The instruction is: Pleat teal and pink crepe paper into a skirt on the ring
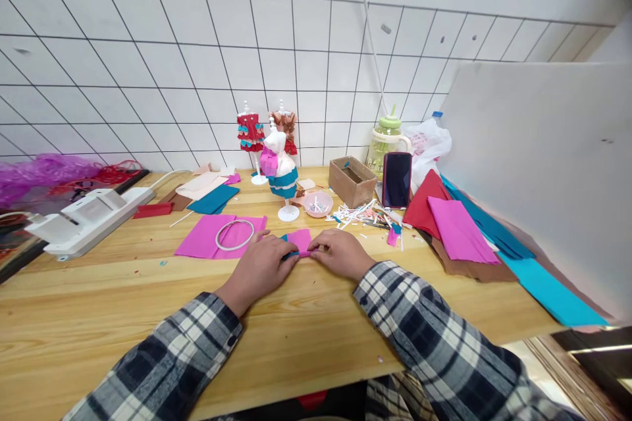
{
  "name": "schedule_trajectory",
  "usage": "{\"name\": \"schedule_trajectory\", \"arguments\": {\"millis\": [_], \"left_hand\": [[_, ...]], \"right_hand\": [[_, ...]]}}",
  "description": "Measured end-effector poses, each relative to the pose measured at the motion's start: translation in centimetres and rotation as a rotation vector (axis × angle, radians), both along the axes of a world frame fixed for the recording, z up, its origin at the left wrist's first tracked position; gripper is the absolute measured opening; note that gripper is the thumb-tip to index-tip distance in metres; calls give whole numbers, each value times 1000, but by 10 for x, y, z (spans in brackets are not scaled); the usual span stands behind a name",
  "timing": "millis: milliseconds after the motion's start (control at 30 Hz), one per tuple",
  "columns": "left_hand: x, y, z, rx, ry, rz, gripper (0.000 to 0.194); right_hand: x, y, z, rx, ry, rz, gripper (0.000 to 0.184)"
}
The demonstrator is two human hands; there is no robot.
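A small piece of pink crepe paper (pixel 299 239) with a teal part at its left lies on the wooden table between my hands. Its near edge looks folded into a narrow strip. My left hand (pixel 264 266) pinches the teal end, and my right hand (pixel 342 252) pinches the pink end. Left of my left hand, a larger pink sheet (pixel 195 237) lies flat with a white ring (pixel 218 242) on it. Behind the small piece stands a mini dress form (pixel 283 181) in a white, pink and teal paper dress.
Two more dress forms, one in a red dress (pixel 250 133), stand at the back. Nearby are a pink dish (pixel 318 212), a cardboard box (pixel 363 189), a phone (pixel 396 179) and a green bottle (pixel 384 152). A power strip (pixel 99 227) lies left; coloured paper sheets (pixel 461 230) lie right.
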State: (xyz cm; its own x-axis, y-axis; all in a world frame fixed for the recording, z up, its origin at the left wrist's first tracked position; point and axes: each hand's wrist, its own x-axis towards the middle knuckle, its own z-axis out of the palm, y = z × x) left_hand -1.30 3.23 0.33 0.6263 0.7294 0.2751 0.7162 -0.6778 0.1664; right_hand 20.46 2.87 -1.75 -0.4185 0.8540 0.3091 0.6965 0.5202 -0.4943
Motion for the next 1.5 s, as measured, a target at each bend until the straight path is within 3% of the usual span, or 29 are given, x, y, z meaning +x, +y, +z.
{"name": "schedule_trajectory", "arguments": {"millis": [167, 267, 333, 433, 533, 567, 700, 767, 867, 967, 1133, 1333, 1500], "left_hand": [[-1, 2, -5, -168, -216, 36, 33], [0, 2, -8, -288, -365, 96, 58], [1, 0, -4, -415, -465, 86, 55], [-3, -2, 6, -767, -598, -97, 55], [-17, 4, 12, -1113, -454, -275, 53], [-22, 8, 12, -1113, -392, -240, 51], [-30, 22, 1, -629, -423, 39, 45], [-24, 22, -4, -447, -409, 33, 46], [-9, 15, -9, -310, -282, -34, 47], [2, 8, -11, -240, -158, -38, 40], [3, 8, -13, -177, -84, -17, 19], [2, 8, -12, -167, -81, -12, 17], [2, 7, -10, -171, -85, -20, 16]], "right_hand": [[1, 2, -1, -96, 194, -42, 11], [3, 4, 1, -187, 454, -36, 12], [6, 6, 4, -285, 661, -11, 16], [12, 8, 5, -502, 882, -15, 23], [15, 9, 3, -689, 824, -27, 24], [16, 9, 2, -712, 760, -18, 21], [11, 7, -5, -623, 474, -13, 9], [8, 6, -7, -534, 344, -22, 9], [5, 3, -5, -395, 215, -21, 10], [3, 2, -2, -306, 153, -17, 9], [4, 2, 0, -338, 118, 5, 11], [2, 0, -1, -218, 23, 25, 19], [-2, 1, -2, -189, -85, -7, 14]]}}
